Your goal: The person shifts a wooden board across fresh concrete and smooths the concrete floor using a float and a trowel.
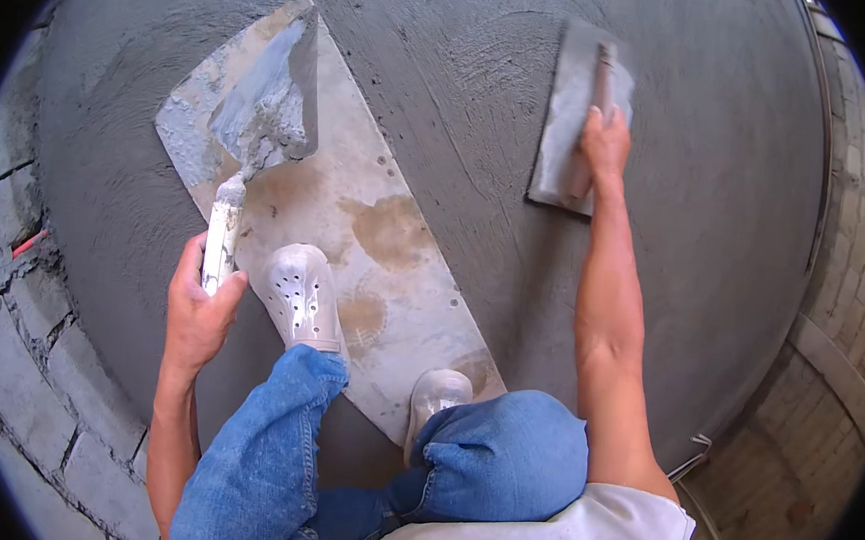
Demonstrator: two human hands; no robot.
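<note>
My left hand (199, 314) is closed round the pale handle of a pointed trowel (276, 94). Its metal blade, smeared with wet mortar, is over the far end of a worn board (404, 313). Out to the right, my right hand (605, 142) grips the handle of a flat rectangular plastering trowel (567, 109). That trowel's plate is on the wet grey cement surface (467, 62) and looks slightly blurred. Streaks and arcs mark the cement around it.
I crouch on the board in light clogs (300, 296), knees in blue jeans. A block wall (85, 366) curves along the left, with a red piece (29, 244) sticking out of a joint. Another block wall (849, 189) borders the right side. Thin bent rods (697, 454) lie at the lower right.
</note>
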